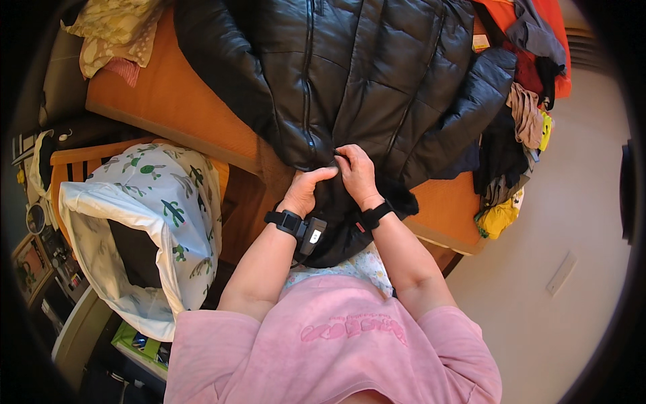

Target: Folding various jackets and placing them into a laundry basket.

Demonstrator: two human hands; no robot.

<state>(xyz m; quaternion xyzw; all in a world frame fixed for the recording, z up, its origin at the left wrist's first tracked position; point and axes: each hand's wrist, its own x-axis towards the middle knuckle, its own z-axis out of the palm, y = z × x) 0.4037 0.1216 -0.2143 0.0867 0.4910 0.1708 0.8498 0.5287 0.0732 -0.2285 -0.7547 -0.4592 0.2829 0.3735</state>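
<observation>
A black padded jacket (pixel 323 81) with a leather-like sheen lies spread in front of me, its dark furry collar (pixel 343 242) towards my body. Between thumb and fingertips, my right hand (pixel 359 174) pinches the jacket's front edge near the top of the opening. My left hand (pixel 303 192) grips the jacket just beside it, thumb stretched towards the right fingertips and the other fingers mostly hidden. What exactly lies between the right fingertips is too small to tell. Zips run along the jacket's front.
Beneath the jacket is an orange-covered bed or couch (pixel 146 81). An open cactus-print fabric hamper (pixel 192 212) stands at left by a wooden chair (pixel 75 154). Folded clothes (pixel 504 156) pile along the right edge; pale yellow fabric (pixel 121 30) lies at upper left.
</observation>
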